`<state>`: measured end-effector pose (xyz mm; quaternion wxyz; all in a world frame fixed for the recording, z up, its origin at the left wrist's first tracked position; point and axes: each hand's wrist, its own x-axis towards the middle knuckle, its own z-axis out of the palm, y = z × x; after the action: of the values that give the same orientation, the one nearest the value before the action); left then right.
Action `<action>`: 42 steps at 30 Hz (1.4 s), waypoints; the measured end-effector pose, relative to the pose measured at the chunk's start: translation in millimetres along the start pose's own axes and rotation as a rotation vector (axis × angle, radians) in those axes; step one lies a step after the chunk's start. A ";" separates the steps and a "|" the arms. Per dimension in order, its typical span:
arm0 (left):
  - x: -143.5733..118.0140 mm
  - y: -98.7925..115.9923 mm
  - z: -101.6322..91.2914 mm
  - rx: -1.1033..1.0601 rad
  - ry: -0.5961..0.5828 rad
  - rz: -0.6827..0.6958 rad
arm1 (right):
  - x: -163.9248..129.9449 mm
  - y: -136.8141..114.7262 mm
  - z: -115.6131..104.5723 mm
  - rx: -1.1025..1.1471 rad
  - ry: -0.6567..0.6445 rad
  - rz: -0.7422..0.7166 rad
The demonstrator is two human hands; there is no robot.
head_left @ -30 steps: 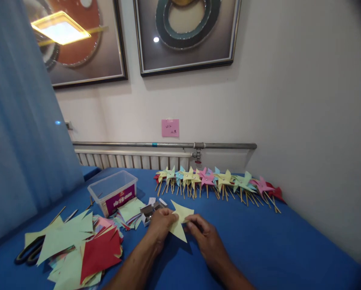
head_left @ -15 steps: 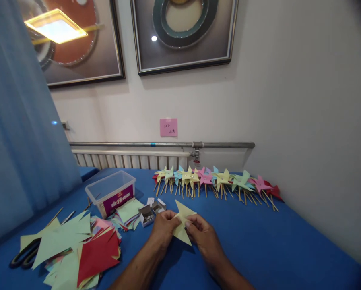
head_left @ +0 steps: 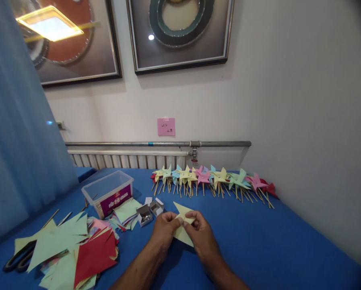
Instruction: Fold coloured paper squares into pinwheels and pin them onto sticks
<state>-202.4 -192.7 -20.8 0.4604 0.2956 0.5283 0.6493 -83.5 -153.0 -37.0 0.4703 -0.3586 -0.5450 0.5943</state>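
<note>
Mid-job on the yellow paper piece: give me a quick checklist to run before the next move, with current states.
1. Both hands on the pale yellow cut paper piece: ok; left hand and right hand pinch it together at the middle.
2. Paper points free: ok; one tip sticks up, one down.
3. Small open cardboard box of metal pins close by: ok, just left of the left hand.
4. Black-handled scissors out of the way: ok, far left, partly under paper.
5. Loose wooden sticks in the clear plastic tub: cannot tell.
</note>
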 end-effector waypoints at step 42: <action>-7.4 17.9 -0.8 -0.173 0.033 -0.056 | -15.8 -18.0 -3.1 -0.424 -0.037 -0.375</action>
<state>-205.2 -200.0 -3.0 0.4936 0.2291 0.4859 0.6840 -72.8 -167.7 -21.0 0.4768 -0.3310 -0.7224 0.3760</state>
